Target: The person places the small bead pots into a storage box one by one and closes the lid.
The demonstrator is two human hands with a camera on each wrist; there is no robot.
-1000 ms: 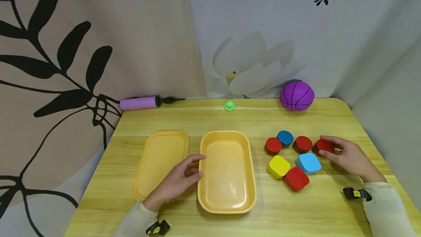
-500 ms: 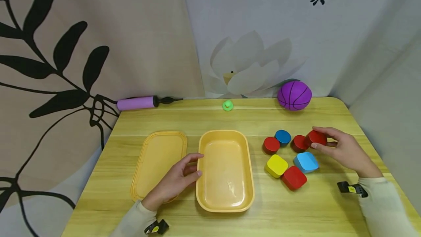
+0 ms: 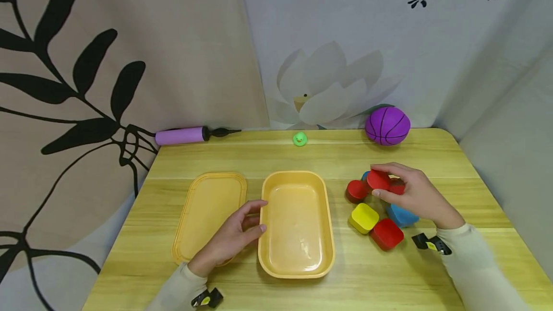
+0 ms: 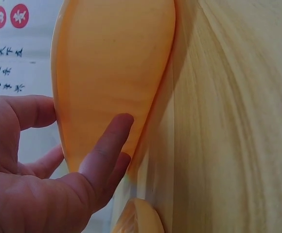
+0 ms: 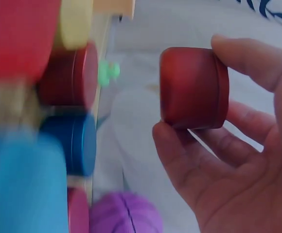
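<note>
Red round tin (image 3: 378, 181) is up off the wooden surface (image 3: 345, 272), pinched betw. thumb and fingertips of the R hand (image 3: 414, 193), fingers bent to its sides; R wrist view shows it apart from the rest. It's above the cluster, approx. betw. a left red tin (image 3: 356, 191) and a rear red tin (image 3: 398, 186), the latter partly covered by the R hand. Blue round tin (image 5: 75, 143) is mostly hidden behind the held one in head view. Nearer the person: yellow square tin (image 3: 364, 218), red square tin (image 3: 387, 234) just beside it, lt.-blue tin (image 3: 401, 216) partly under the R hand.

L hand (image 3: 235, 229) is relaxed, part-spread, tips touching rim & outer wall of the yellow box (image 3: 297, 224), left side. Yellow lid (image 3: 211, 210) lies flat L of that, partly behind the L hand.

Back edge, L to R: purple pump (image 3: 181, 136) w/ blk nozzle, sm. green duck (image 3: 300, 138), purple ball (image 3: 387, 126) w/ blk lines. Blk leaf print (image 3: 95, 61) on the backdrop, L.
</note>
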